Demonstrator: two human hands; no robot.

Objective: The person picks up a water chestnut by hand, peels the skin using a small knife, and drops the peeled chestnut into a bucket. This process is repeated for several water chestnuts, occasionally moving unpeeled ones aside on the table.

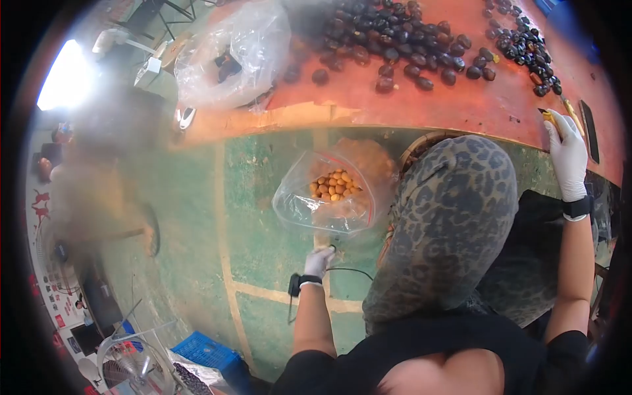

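My left hand (318,261), in a white glove, is low over the green floor with its fingers closed around a small dark thing. Just above it in view is an open clear plastic bag (294,197) with several small orange-brown nuts (334,185) inside. My right hand (567,148), also gloved, rests at the red table's (461,108) near edge, its fingers pinched on a small yellow-handled tool (548,117) with a dark tip. Several dark, shiny round nuts (408,52) lie spread on the table, with a smaller group (526,56) farther right.
A large clear plastic bag (253,52) lies at the table's left end. A phone-like dark slab (589,131) and a thin yellow stick (573,116) are beside my right hand. A fan (135,365) and a blue crate (207,352) stand lower left.
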